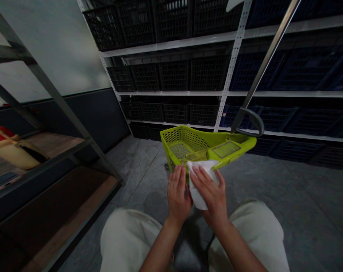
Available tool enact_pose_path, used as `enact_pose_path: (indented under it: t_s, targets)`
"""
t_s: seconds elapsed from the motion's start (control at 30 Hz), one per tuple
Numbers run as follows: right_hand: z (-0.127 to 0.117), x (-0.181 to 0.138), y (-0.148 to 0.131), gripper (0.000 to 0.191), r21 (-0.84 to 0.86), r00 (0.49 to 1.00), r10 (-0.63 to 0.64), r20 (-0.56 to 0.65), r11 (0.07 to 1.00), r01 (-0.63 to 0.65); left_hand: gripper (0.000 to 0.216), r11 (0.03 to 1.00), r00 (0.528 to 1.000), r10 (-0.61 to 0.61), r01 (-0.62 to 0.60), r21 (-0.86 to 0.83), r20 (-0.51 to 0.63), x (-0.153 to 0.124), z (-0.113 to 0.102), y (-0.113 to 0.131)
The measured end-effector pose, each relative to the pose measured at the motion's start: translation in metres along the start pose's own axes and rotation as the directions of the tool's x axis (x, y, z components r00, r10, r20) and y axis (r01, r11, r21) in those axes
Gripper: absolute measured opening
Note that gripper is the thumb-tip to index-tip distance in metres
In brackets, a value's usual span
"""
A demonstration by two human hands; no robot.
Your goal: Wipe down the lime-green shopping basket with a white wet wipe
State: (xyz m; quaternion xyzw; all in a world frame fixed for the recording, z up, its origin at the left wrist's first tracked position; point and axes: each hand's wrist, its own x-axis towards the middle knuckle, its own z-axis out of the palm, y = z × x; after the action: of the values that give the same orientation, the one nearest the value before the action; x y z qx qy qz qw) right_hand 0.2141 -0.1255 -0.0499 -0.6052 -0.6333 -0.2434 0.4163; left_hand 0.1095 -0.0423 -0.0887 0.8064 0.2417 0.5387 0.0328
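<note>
A lime-green plastic basket cart (188, 145) with a metal pull handle (262, 70) stands on the floor in front of me. My right hand (212, 194) lies on a white cloth (201, 198) and presses it against the near side of the cart, fingers wrapped over the cloth. My left hand (177, 194) rests beside it with fingers stretched flat against the cart's near wall, touching the cloth's left edge. My knees in light trousers show below.
White shelving (230, 64) with rows of dark crates fills the back wall. A grey metal rack (55, 151) with wooden boards stands at the left, holding a red and tan object (10, 149). Grey floor lies around the cart.
</note>
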Motion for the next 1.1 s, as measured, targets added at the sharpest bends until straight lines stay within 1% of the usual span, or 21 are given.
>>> enact_pose_path:
  t_s: [0.07,0.13,0.17,0.2,0.27,0.33,0.37,0.43,0.53,0.6,0.63,0.7,0.73,0.83,0.9,0.97,1.03,1.1]
  targets:
    - [0.000,-0.001,-0.002,0.050,0.023,0.997,-0.067,0.025,0.998,0.066,0.063,1.000,1.000,0.021,-0.021,0.000,-0.006,0.000,-0.001,-0.001]
    - [-0.004,-0.002,0.011,0.051,-0.008,0.997,-0.078,0.030,0.997,0.078,0.066,1.000,1.000,0.012,-0.012,0.021,-0.005,0.001,-0.002,-0.002]
    - [-0.007,-0.002,0.021,0.051,-0.040,0.998,-0.060,0.028,0.997,0.061,0.067,1.000,1.000,0.004,-0.004,0.031,0.000,0.002,-0.002,-0.002]
    - [-0.010,-0.002,0.031,0.050,-0.071,1.000,-0.025,-0.001,0.997,0.025,0.069,0.999,1.000,0.000,0.000,0.036,0.004,0.002,-0.003,-0.003]
    - [-0.016,-0.001,0.048,0.048,-0.137,0.995,0.071,-0.075,0.987,-0.081,0.070,0.999,1.000,0.002,-0.003,0.035,0.008,0.003,-0.003,-0.002]
    - [-0.018,0.000,0.052,0.046,-0.165,0.981,0.138,-0.135,0.973,-0.160,0.070,0.999,1.000,-0.002,0.002,0.032,0.008,0.003,-0.002,-0.002]
    - [-0.017,0.001,0.049,0.046,-0.159,0.979,0.150,-0.139,0.972,-0.171,0.070,0.999,1.000,-0.006,0.006,0.032,0.007,0.003,-0.001,-0.001]
    - [-0.013,0.001,0.034,0.047,-0.114,0.990,0.116,-0.082,0.986,-0.125,0.070,0.999,1.000,-0.016,0.016,0.033,-0.001,0.001,0.001,0.000]
    - [-0.005,0.000,0.009,0.048,-0.011,0.999,-0.033,0.016,0.999,0.034,0.067,1.000,1.000,-0.005,0.005,0.016,-0.014,0.000,0.002,0.001]
    - [-0.003,-0.001,0.004,0.046,0.014,0.994,-0.106,0.024,0.994,0.106,0.066,1.000,1.000,0.004,-0.004,0.012,-0.013,0.000,0.001,0.001]
    - [-0.004,-0.002,0.007,0.046,0.007,0.992,-0.123,0.024,0.992,0.123,0.066,1.000,1.000,0.007,-0.007,0.016,-0.008,0.000,0.001,0.001]
    - [-0.008,-0.003,0.021,0.046,-0.027,0.994,-0.105,0.018,0.994,0.106,0.068,0.999,1.000,0.007,-0.007,0.033,0.003,0.001,-0.001,0.000]
    - [-0.011,-0.004,0.030,0.046,-0.052,0.997,-0.071,0.004,0.996,0.071,0.070,0.999,1.000,0.006,-0.006,0.040,0.007,0.001,-0.001,-0.001]
    - [-0.018,-0.004,0.052,0.044,-0.138,0.992,0.082,-0.100,0.986,-0.095,0.073,0.999,1.000,0.006,-0.007,0.045,0.024,0.002,-0.003,-0.001]
    - [-0.018,-0.003,0.052,0.043,-0.158,0.978,0.146,-0.146,0.973,-0.169,0.073,0.999,0.999,-0.003,0.001,0.043,0.033,0.002,-0.003,0.000]
    - [-0.013,-0.001,0.038,0.045,-0.124,0.985,0.129,-0.118,0.982,-0.143,0.073,0.999,0.999,-0.014,0.012,0.039,0.037,0.001,-0.003,0.001]
    - [-0.007,0.000,0.018,0.048,-0.055,0.998,0.035,-0.045,0.998,-0.038,0.070,1.000,0.999,-0.014,0.013,0.027,0.032,0.001,-0.002,0.001]
    - [-0.002,0.000,0.005,0.047,0.009,0.999,-0.052,-0.003,0.999,0.052,0.067,1.000,1.000,0.009,-0.009,0.012,0.018,0.000,-0.002,0.000]
